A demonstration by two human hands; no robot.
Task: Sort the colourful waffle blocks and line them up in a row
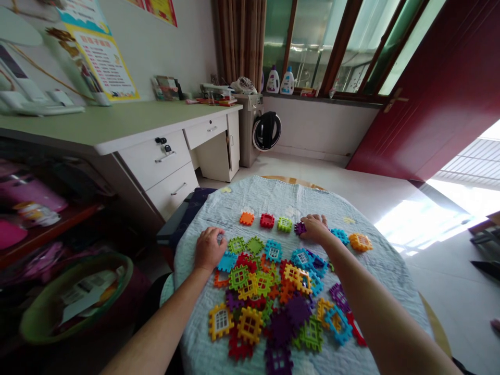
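My right hand (pixel 314 227) is at the row of plastic pieces on the far part of the cloth, its fingers on a purple piece (pixel 300 228). In that row lie an orange piece (pixel 247 218), a red piece (pixel 267 221), a green piece (pixel 285 224), a blue piece (pixel 340 236) and a yellow-orange piece (pixel 360 242). My left hand (pixel 211 247) rests on the cloth with curled fingers, left of the pile and just above a blue piece (pixel 227 261). Whether it holds anything is hidden. Several multicoloured notched pieces lie heaped between my forearms, some with window shapes.
A pale blue cloth (pixel 332 208) covers the round table. Beyond stand a desk (pixel 156 117) with drawers and a washing machine (pixel 250 130) with its door open. A bin (pixel 74 297) is at the lower left, a red door (pixel 422 99) at the right.
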